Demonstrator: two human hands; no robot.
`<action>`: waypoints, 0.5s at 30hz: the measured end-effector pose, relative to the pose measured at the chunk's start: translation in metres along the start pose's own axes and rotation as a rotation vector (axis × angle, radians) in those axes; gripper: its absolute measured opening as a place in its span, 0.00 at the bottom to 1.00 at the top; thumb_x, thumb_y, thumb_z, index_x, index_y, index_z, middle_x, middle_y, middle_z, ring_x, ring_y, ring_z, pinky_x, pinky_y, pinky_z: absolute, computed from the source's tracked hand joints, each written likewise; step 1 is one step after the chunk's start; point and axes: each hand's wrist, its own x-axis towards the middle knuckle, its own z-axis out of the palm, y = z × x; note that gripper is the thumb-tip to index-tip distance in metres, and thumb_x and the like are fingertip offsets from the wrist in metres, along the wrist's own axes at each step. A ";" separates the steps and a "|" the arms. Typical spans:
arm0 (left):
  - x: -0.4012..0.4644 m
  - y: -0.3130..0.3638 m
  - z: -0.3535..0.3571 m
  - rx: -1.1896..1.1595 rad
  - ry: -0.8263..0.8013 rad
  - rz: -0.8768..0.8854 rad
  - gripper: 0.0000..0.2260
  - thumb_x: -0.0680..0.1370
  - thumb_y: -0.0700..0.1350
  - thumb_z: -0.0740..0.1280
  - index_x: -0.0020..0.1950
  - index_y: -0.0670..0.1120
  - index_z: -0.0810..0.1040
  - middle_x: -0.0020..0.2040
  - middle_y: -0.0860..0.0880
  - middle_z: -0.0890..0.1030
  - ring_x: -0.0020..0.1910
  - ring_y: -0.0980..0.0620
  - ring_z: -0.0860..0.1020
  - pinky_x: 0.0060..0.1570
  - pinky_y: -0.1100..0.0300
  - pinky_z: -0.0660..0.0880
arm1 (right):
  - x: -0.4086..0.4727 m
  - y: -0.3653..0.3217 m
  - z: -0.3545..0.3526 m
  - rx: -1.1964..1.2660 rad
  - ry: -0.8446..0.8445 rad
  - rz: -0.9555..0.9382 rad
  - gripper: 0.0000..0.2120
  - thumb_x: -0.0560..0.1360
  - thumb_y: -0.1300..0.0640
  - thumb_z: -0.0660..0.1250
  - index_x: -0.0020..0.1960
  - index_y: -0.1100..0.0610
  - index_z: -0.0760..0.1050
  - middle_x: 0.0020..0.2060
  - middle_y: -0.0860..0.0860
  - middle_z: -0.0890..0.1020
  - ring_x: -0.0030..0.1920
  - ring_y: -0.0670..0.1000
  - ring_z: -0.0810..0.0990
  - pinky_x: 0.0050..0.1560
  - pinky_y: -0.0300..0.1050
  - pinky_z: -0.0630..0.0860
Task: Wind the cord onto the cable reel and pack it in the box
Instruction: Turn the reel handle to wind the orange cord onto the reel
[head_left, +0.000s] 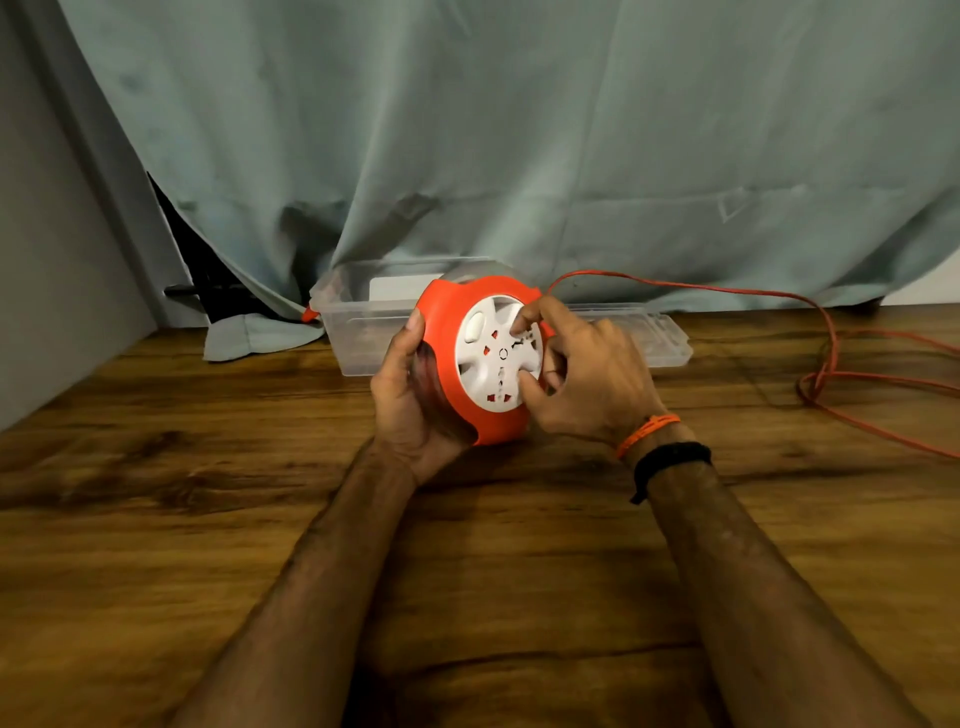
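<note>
An orange cable reel (447, 322) with a white socket face (493, 358) is held just above the wooden table (156, 493). My left hand (410, 395) grips its orange housing from the left and below. My right hand (582, 374) has its curled fingertips and thumb in the recesses of the white face. An orange cord (826, 338) runs from the reel's top to the right and lies in loose loops on the table. A clear plastic box (358, 332) stands right behind the reel, against the curtain.
A grey-green curtain (519, 130) hangs along the table's back edge and drapes onto it at the left. The box's clear lid (660, 343) lies flat to the right of the box. A grey wall borders the left side.
</note>
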 end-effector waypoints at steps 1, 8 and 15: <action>0.000 0.000 -0.001 0.000 0.000 -0.005 0.31 0.75 0.63 0.65 0.73 0.45 0.74 0.70 0.37 0.76 0.69 0.35 0.74 0.69 0.34 0.68 | 0.000 0.000 0.000 -0.023 -0.008 -0.006 0.24 0.68 0.52 0.67 0.63 0.46 0.70 0.28 0.46 0.74 0.37 0.56 0.78 0.47 0.53 0.78; 0.001 -0.003 -0.003 0.035 -0.013 -0.022 0.31 0.74 0.64 0.65 0.72 0.46 0.76 0.71 0.37 0.75 0.70 0.35 0.73 0.70 0.29 0.63 | 0.002 0.005 0.009 -0.125 -0.004 -0.021 0.30 0.70 0.52 0.64 0.72 0.43 0.66 0.37 0.53 0.82 0.42 0.59 0.80 0.49 0.55 0.78; -0.001 0.001 0.000 0.028 -0.021 0.008 0.29 0.75 0.63 0.64 0.69 0.46 0.78 0.68 0.38 0.79 0.67 0.37 0.76 0.66 0.36 0.72 | -0.003 0.002 0.017 -0.199 0.044 0.090 0.30 0.67 0.35 0.67 0.65 0.45 0.70 0.44 0.54 0.83 0.50 0.60 0.80 0.52 0.52 0.71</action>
